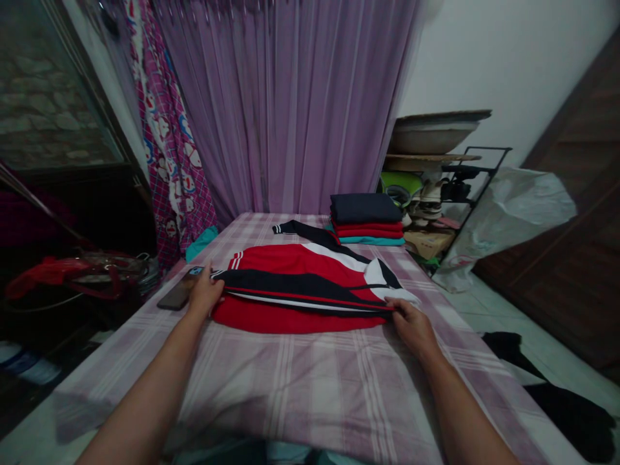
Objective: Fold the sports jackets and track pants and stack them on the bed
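Note:
A red, navy and white jacket (300,284) lies partly folded on a purple plaid bed sheet (300,381). A navy sleeve is laid across its front. My left hand (204,294) pinches the sleeve's cuff end at the jacket's left side. My right hand (411,321) grips the garment's edge at its right side, fingers closed on the cloth. Another sleeve (303,231) stretches away toward the back.
A stack of folded clothes (367,218), navy on red and teal, sits at the bed's far end. A dark phone (177,296) lies by my left hand. Purple curtains (290,103) hang behind. A cluttered shelf (436,194) and dark clothing on the floor (557,394) are right.

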Demonstrator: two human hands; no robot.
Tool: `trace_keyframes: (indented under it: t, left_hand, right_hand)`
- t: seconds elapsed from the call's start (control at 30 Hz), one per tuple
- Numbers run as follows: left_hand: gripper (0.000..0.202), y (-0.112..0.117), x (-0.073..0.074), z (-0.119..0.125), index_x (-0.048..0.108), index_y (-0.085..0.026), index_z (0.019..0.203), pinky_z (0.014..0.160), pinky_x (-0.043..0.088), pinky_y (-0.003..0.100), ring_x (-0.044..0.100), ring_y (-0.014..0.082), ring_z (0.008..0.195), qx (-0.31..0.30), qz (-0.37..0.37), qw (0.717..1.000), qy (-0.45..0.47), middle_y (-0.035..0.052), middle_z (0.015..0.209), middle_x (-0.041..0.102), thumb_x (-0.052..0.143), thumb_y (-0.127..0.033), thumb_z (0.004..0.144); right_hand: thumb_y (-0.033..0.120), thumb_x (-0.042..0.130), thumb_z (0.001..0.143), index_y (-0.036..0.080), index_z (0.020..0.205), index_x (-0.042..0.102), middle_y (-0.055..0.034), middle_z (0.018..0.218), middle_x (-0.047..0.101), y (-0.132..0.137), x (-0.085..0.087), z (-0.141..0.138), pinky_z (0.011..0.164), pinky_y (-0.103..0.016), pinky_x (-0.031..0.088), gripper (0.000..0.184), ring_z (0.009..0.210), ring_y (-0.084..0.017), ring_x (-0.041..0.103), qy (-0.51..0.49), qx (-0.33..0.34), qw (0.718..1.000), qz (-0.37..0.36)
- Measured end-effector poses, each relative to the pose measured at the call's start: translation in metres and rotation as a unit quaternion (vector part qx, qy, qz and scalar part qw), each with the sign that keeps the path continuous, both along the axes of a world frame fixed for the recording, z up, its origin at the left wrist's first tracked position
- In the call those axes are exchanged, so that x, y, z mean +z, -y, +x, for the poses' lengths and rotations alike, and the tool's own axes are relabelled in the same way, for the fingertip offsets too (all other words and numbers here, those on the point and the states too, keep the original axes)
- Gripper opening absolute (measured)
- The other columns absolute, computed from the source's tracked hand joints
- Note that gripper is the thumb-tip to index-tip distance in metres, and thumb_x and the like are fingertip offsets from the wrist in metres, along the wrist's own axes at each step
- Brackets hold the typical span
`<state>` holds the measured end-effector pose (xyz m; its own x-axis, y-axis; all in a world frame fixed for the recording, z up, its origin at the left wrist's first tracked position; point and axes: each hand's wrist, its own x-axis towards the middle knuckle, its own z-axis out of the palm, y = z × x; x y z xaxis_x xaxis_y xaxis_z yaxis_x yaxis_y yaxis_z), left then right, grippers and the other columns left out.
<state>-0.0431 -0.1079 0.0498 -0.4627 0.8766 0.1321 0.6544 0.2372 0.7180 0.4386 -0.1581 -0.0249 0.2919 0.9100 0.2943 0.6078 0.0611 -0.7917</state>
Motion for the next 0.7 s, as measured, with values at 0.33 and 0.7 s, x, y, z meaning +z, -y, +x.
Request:
trace_keyframes:
  t: [0.33, 0.7]
  left_hand:
    - [0.046, 0.029, -0.015, -0.001, 0.068, -0.020, 0.119, 0.051, 0.050, 0.023, 0.058, 0.0129, 0.055, -0.079, 0.019, 0.995, 0.064, -0.0014, 0.068, 0.063, 0.057, -0.041, 0.080]
    - [0.048, 0.046, 0.002, -0.019, 0.070, -0.031, 0.119, 0.073, 0.052, 0.034, 0.071, 0.0283, 0.091, -0.095, -0.130, 0.961, -0.225, 0.0070, 0.102, 0.077, 0.050, -0.055, 0.084]
  right_hand:
    - [0.016, 0.046, 0.079, 0.021, 0.081, 0.075, -0.0098, 0.109, 0.073, 0.010, -0.001, 0.009, 0.098, -0.050, 0.048, 0.030, 0.106, -0.031, 0.064, 0.258, -0.053, 0.965, 0.006]
    - [0.014, 0.048, 0.080, 0.022, 0.101, 0.073, -0.0098, 0.126, 0.066, 0.006, 0.043, -0.031, 0.102, -0.047, 0.045, 0.034, 0.116, -0.030, 0.060, 0.299, -0.049, 0.953, 0.011]
